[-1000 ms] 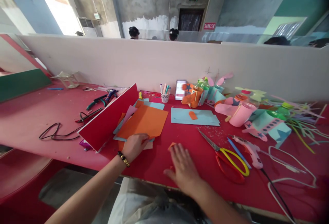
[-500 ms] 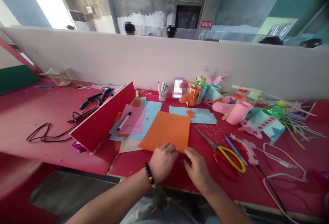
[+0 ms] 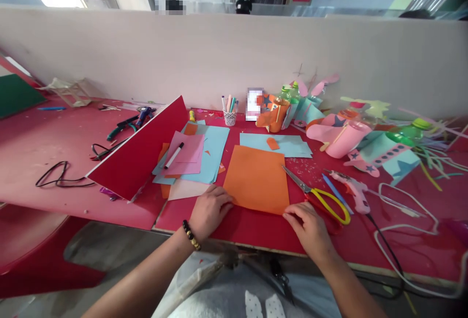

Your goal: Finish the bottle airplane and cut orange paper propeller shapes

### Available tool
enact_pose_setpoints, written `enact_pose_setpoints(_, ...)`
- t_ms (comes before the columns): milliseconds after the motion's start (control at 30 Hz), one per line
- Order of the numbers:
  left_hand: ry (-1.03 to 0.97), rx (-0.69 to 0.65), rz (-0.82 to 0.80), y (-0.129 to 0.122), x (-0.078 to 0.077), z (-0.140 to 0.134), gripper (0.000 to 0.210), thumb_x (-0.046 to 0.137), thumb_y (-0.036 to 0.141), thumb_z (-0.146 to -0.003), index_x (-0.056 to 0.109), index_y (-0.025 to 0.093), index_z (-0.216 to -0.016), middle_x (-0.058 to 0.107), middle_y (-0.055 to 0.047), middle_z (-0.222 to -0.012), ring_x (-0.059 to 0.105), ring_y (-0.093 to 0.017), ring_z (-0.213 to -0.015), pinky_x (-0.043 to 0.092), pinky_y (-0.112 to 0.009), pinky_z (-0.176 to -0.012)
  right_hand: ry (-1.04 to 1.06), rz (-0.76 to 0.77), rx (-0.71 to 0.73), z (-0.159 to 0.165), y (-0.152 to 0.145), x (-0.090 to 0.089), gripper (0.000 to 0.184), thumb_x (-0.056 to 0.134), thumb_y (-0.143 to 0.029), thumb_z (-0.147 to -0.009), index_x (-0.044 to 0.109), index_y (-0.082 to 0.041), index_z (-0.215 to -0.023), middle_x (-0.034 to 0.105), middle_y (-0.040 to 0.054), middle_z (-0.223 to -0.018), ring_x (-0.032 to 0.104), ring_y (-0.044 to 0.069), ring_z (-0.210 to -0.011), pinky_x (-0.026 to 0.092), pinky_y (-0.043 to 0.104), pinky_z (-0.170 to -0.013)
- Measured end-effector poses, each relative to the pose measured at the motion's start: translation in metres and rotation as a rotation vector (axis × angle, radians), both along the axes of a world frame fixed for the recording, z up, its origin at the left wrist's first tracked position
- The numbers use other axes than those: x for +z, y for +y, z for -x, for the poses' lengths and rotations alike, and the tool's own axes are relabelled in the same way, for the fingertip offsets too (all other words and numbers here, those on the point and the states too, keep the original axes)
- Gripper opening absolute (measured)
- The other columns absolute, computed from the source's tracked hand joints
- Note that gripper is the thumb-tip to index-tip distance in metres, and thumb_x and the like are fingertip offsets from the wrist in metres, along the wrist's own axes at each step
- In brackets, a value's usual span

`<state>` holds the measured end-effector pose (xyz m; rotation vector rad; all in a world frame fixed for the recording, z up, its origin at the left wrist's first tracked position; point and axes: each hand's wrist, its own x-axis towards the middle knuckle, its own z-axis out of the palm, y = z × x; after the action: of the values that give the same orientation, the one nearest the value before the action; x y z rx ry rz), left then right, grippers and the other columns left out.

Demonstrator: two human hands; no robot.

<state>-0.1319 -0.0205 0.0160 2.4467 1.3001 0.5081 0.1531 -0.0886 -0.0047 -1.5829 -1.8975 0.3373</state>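
Wears a beaded bracelet [image 3: 192, 236] on the left wrist. Pinches the near right corner of an orange sheet [image 3: 258, 179] between thumb and fingertips of the right hand [image 3: 310, 228]. Lays the left hand [image 3: 208, 212] at the near left corner; cannot tell whether gripping there or only pressing. Has that sheet spread between both hands on the red counter [image 3: 252, 230]. To the right, shows scissors [image 3: 310, 190], tips at the sheet's right edge, then a slim blue stick [image 3: 337, 195] and a pink glue gun [image 3: 361, 198]. To the left, shows a pale sheet [image 3: 190, 190], then pink sheets [image 3: 192, 150] under a white marker [image 3: 174, 156], lying over light blue sheets [image 3: 215, 147] near a raised red board [image 3: 142, 150]. Beyond the orange sheet, shows pale blue paper [image 3: 292, 147] with a small orange cut-out [image 3: 272, 143] on top. Farther back, shows paper-trimmed bottles [image 3: 343, 138] at right and a patterned pen cup [image 3: 230, 119] before a white partition [image 3: 183, 60]
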Motion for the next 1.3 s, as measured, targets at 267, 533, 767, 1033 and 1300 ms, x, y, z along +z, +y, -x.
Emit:
enact_pose_setpoints(267,-0.042,0.031,0.096,0.025,-0.003,0.0,0.018,0.054,0.035,-0.086,0.064,0.02,-0.082,0.064,-0.004,-0.086,0.057,-0.019,-0.084,0.042,-0.029,-0.075,-0.145,0.015,-0.137,0.006,0.013,-0.005,0.019,0.045,-0.032,-0.092,0.053,-0.021,-0.079,0.059,0.0056,-0.074,0.054,0.021,-0.073,0.042,0.031,-0.068)
enact_pose_setpoints(533,0.021,0.162,0.119,0.03,-0.004,-0.004,0.018,0.055,0.037,-0.084,0.055,0.02,-0.077,0.066,-0.002,-0.082,0.059,-0.018,-0.077,0.036,-0.026,-0.064,-0.283,0.04,-0.154,0.005,0.022,-0.009,0.016,0.042,-0.029,-0.092,0.049,-0.022,-0.08,0.06,0.0049,-0.072,0.056,0.021,-0.07,0.039,0.029,-0.062)
enact_pose_setpoints(767,0.111,0.161,0.072,0.033,-0.005,-0.006,0.019,0.055,0.038,-0.084,0.054,0.021,-0.079,0.065,-0.003,-0.082,0.059,-0.019,-0.076,0.034,-0.027,-0.061,-0.337,0.112,-0.11,0.002,0.031,-0.004,0.012,0.045,-0.024,-0.09,0.046,-0.022,-0.078,0.06,0.0032,-0.069,0.059,0.02,-0.066,0.036,0.028,-0.057)
enact_pose_setpoints(1033,0.208,0.152,0.092,0.035,-0.001,-0.009,0.02,0.054,0.038,-0.085,0.054,0.02,-0.079,0.065,-0.005,-0.081,0.06,-0.02,-0.079,0.035,-0.027,-0.064,-0.449,0.09,-0.065,0.0,0.038,-0.004,0.009,0.047,-0.022,-0.088,0.046,-0.022,-0.079,0.063,0.0024,-0.067,0.06,0.019,-0.06,0.031,0.027,-0.051)
enact_pose_setpoints(1300,0.213,0.141,0.081,0.037,-0.005,-0.009,0.018,0.054,0.037,-0.085,0.054,0.02,-0.081,0.065,-0.005,-0.083,0.06,-0.02,-0.079,0.036,-0.028,-0.064,-0.491,0.154,-0.045,-0.001,0.044,-0.001,0.011,0.048,-0.023,-0.089,0.047,-0.021,-0.078,0.064,0.0023,-0.065,0.061,0.018,-0.056,0.027,0.026,-0.048)
